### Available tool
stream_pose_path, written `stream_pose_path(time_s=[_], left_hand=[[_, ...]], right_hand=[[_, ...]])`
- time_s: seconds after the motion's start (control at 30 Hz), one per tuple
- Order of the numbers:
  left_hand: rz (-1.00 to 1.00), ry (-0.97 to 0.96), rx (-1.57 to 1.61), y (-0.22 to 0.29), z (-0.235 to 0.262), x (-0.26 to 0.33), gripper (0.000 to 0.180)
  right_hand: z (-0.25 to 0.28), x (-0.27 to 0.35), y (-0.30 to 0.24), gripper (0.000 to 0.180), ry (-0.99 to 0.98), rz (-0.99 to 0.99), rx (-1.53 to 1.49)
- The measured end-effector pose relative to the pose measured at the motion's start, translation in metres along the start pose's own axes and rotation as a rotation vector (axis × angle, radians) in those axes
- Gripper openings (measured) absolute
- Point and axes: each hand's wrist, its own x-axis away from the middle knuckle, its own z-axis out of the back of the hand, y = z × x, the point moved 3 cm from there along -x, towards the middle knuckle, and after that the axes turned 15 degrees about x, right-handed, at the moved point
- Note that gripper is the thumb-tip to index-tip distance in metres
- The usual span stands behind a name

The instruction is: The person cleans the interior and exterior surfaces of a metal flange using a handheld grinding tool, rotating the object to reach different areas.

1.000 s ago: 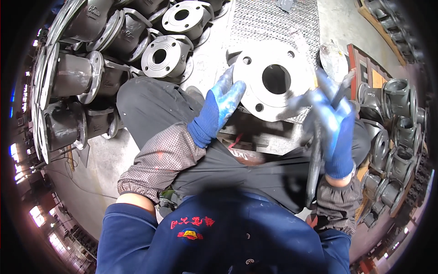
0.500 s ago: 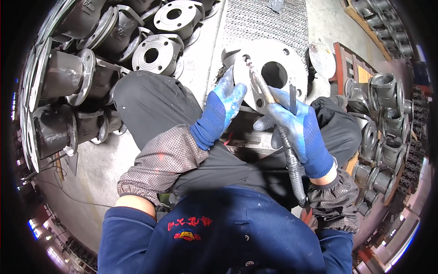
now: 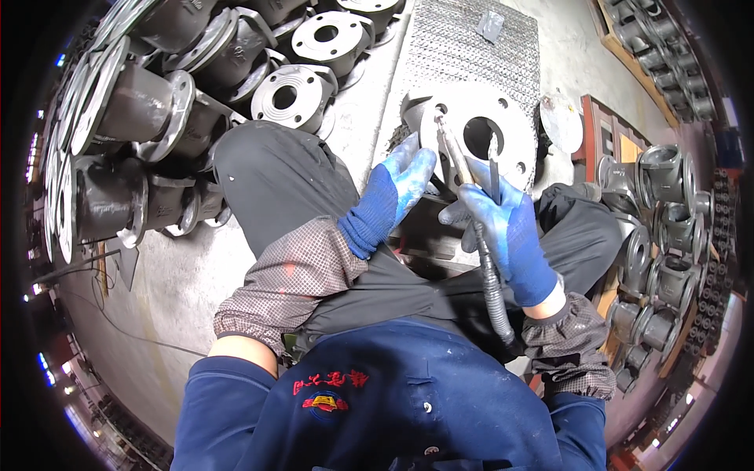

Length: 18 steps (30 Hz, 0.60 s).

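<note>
A pale, round metal flange [image 3: 503, 118] with a large central bore and several bolt holes lies in front of my knees. My right hand [image 3: 506, 235], in a blue coated glove, is closed around a slim grinder [image 3: 453, 149] with a ribbed black hose [image 3: 493, 294]. The grinder's tip is at the flange's upper-left bolt hole. A narrow dark pointed tool [image 3: 494, 177] also sticks up from the right hand, over the bore. Beside the flange's lower-left rim is my gloved left hand [image 3: 400, 180], fingers extended and thumb apart; whether it touches the rim is unclear.
Grey flanged castings [image 3: 129, 110] are stacked on the left, with more flanged castings [image 3: 287, 98] at the upper left. Under the flange runs a textured metal surface [image 3: 448, 47] bearing a small grey block [image 3: 490, 26]. Further castings [image 3: 675, 212] stand at the right by a reddish frame [image 3: 589, 129].
The whole view has shifted, so the surroundings appear further right and slightly lower. The grinder's tip stays at the same bolt hole, and both hands keep nearly the same pose.
</note>
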Motion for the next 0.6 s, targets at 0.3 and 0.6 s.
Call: stream_pose_path(time_s=[0.3,0.6], left_hand=[[0.030,0.066,0.086,-0.028,0.013,0.039,0.043],[-0.052,-0.184,0.080,0.002,-0.002,0.061,0.045]], right_hand=[[-0.002,-0.010,0.020,0.033,0.151,0.235,0.112],[-0.017,0.024,-0.004,0.031,-0.173,0.178,-0.074]])
